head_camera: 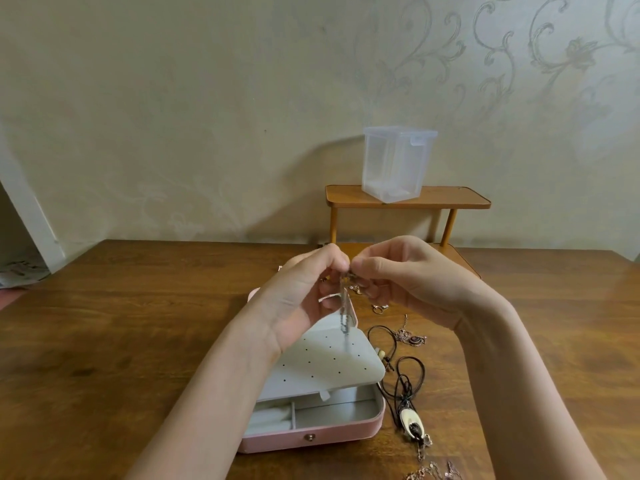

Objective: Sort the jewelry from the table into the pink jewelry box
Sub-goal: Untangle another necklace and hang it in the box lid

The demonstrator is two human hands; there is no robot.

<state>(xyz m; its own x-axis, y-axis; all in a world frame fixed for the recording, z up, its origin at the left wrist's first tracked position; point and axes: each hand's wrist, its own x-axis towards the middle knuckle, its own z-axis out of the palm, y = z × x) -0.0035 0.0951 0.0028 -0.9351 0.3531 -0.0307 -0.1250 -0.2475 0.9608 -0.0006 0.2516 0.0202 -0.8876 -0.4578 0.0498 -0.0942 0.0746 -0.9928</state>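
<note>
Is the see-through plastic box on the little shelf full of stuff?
No, the clear plastic box on the small wooden shelf looks empty inside.

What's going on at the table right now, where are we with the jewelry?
A person is holding a thin silver chain up with both hands, the left hand and right hand pinching its top end, so it dangles above the open pink jewelry box. The box's white perforated tray shows no pieces on it. Several pieces remain on the table right of the box, including a black cord necklace with an oval pendant and a rose-gold chain.
</note>
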